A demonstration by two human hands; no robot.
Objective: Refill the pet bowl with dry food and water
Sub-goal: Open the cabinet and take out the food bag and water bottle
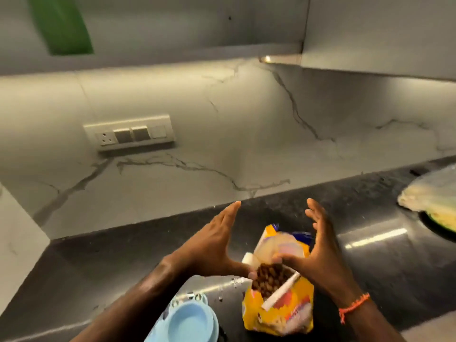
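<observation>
Head view, the only one: a dark polished table runs along a pale marble-look wall with a switch plate set in it. Near the front edge stands a yellow bag of dry food, its top torn or folded open so that brown kibble shows in the mouth; a white strip, perhaps the seal, lies across the opening. It seems set upright so the pellets stay inside until someone tips it.

Just to the left of the bag, at the bottom of the picture, sits the light blue pet bowl. Its round well looks bare of food and water, though only part of it is in view. Keeping it close to the bag likely makes for a short pour with little spill.

Both hands hover above the bag's mouth. On the left hand the fingers are straight and spread away from the thumb, which reaches toward the bag's rim; whether it touches is blurred. The right hand mirrors it, fingers loosely extended and apart, thumb at the far lip of the opening. Neither grips anything firmly. I judge they are framing the bag to take hold of its sides or widen the mouth before pouring.

At the far right edge a pale plastic-wrapped bundle rests on the table, well apart from the work.
</observation>
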